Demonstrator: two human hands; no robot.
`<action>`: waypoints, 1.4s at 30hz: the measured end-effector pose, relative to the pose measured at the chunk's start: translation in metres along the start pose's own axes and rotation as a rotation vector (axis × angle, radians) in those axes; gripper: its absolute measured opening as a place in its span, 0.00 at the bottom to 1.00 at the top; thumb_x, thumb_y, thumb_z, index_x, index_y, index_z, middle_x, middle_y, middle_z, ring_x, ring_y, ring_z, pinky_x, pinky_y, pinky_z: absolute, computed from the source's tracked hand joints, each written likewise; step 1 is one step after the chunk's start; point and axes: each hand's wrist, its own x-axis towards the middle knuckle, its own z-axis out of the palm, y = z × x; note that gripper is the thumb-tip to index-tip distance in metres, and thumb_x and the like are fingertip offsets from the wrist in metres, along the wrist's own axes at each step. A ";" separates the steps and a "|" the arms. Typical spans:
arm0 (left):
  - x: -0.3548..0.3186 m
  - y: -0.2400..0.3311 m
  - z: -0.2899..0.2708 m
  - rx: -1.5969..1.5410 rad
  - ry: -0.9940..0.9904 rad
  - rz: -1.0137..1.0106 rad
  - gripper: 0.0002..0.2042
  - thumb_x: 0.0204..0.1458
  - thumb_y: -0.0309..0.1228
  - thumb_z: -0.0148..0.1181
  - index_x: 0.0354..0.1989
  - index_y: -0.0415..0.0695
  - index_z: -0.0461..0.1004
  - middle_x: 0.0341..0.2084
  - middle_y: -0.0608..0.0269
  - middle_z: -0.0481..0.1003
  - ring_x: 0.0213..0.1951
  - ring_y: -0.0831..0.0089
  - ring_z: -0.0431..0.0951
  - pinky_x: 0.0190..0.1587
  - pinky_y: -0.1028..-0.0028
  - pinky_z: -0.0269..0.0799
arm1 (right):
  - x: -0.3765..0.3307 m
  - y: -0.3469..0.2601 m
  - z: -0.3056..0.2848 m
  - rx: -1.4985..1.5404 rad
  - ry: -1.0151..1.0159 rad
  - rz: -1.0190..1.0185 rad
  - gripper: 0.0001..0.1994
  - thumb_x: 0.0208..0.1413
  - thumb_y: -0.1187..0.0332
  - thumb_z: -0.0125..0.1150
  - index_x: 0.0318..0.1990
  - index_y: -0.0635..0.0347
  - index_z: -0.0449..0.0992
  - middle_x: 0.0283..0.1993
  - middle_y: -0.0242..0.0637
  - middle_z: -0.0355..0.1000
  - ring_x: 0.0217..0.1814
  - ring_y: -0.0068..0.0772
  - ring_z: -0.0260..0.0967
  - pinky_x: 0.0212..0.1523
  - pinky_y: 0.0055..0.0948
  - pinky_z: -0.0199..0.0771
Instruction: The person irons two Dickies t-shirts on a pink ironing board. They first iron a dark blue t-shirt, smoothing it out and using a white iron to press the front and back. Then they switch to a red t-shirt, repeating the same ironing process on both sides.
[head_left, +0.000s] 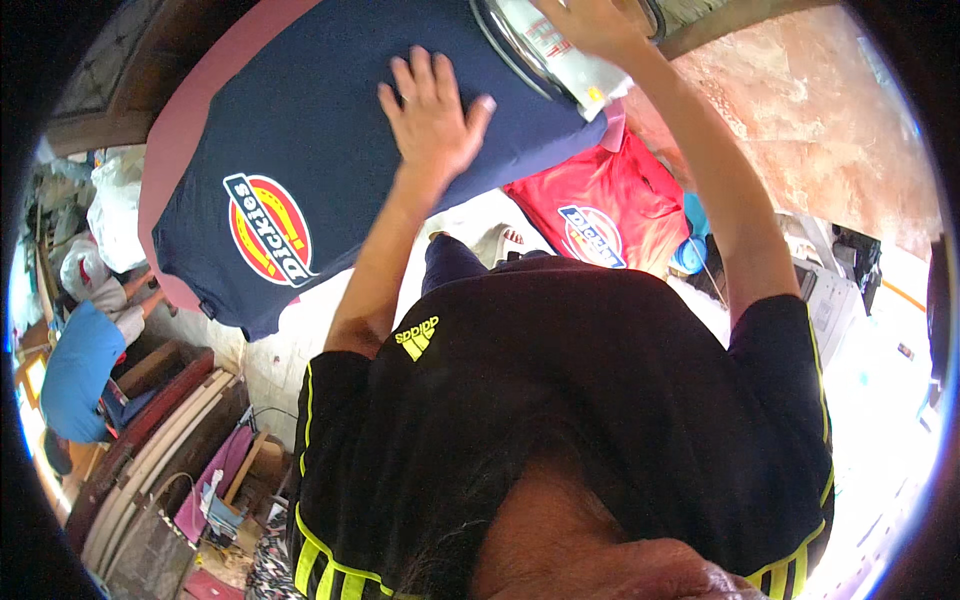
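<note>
A dark navy T-shirt with a round red, yellow and white printed emblem lies spread over a pinkish surface. My left hand rests flat on the shirt, fingers stretched and thumb apart. At the top edge, my right hand is over a white, plastic-looking piece with red print and a small yellow patch. Its fingers look stretched out, though the frame cuts off their tips. Curved shiny metal rims border the white piece; the whole object's kind cannot be made out.
A red garment with a similar emblem lies below the table's right side. At far left, a person in a blue top bends near white plastic bags. Curved wooden boards and clutter lie lower left. A grey box stands right.
</note>
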 end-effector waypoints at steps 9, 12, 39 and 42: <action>-0.067 0.021 -0.021 -0.233 -0.037 0.097 0.34 0.55 0.51 0.58 0.65 0.42 0.63 0.69 0.48 0.56 0.70 0.46 0.52 0.66 0.40 0.47 | -0.074 -0.019 -0.013 0.213 -0.014 0.039 0.19 0.61 0.56 0.60 0.38 0.69 0.71 0.33 0.63 0.74 0.39 0.68 0.74 0.37 0.53 0.72; -0.031 -0.025 -0.024 -0.103 -0.026 -0.082 0.34 0.59 0.53 0.52 0.68 0.43 0.61 0.70 0.47 0.54 0.71 0.45 0.50 0.67 0.40 0.46 | -0.020 -0.028 0.006 0.203 -0.029 0.005 0.23 0.62 0.51 0.57 0.39 0.70 0.72 0.35 0.64 0.74 0.42 0.67 0.74 0.42 0.53 0.72; 0.047 -0.295 -0.027 0.313 0.111 -0.449 0.27 0.64 0.54 0.40 0.68 0.60 0.63 0.70 0.64 0.58 0.71 0.52 0.55 0.68 0.41 0.46 | 0.241 -0.058 0.064 -0.024 -0.348 -0.833 0.20 0.55 0.52 0.67 0.42 0.61 0.77 0.31 0.48 0.76 0.31 0.52 0.74 0.32 0.41 0.72; 0.042 -0.312 -0.028 0.238 0.200 -0.399 0.22 0.65 0.45 0.44 0.66 0.57 0.66 0.67 0.67 0.64 0.69 0.61 0.60 0.67 0.46 0.52 | 0.239 -0.097 0.091 0.038 -0.325 -0.897 0.20 0.54 0.51 0.67 0.41 0.61 0.77 0.30 0.48 0.76 0.32 0.52 0.75 0.33 0.42 0.72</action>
